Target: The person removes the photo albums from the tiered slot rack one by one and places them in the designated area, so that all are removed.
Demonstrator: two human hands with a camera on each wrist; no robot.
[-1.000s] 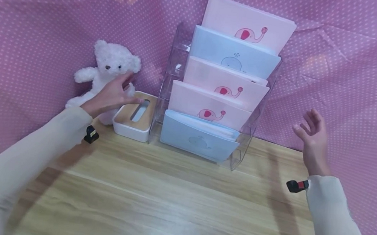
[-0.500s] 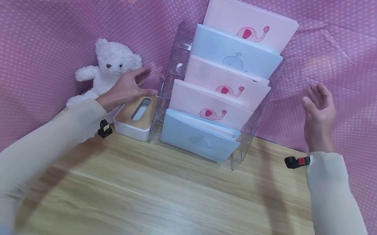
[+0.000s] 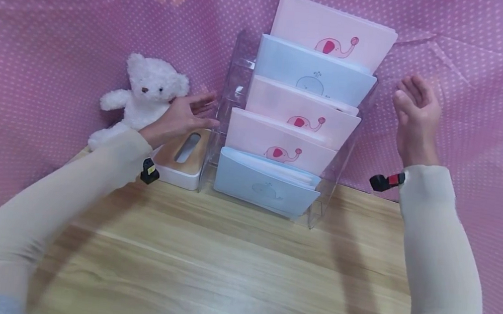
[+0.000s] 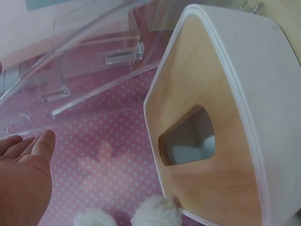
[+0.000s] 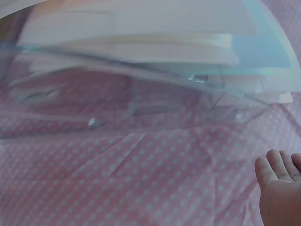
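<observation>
The person's sleeves cross the wooden table, cut off at the near edge. At left, the forearm and hand partly cover a white box; its slot shows a pale interior. The clear rack stands at the far middle, holding pink and blue booklets, lower parts overlapped. Beside its left side, the left hand grasps nothing, fingers extended; contact is unclear. The right hand, fingers loose and empty, is apart at right. A white bear, partly hidden, sits far left against dotted cloth.
</observation>
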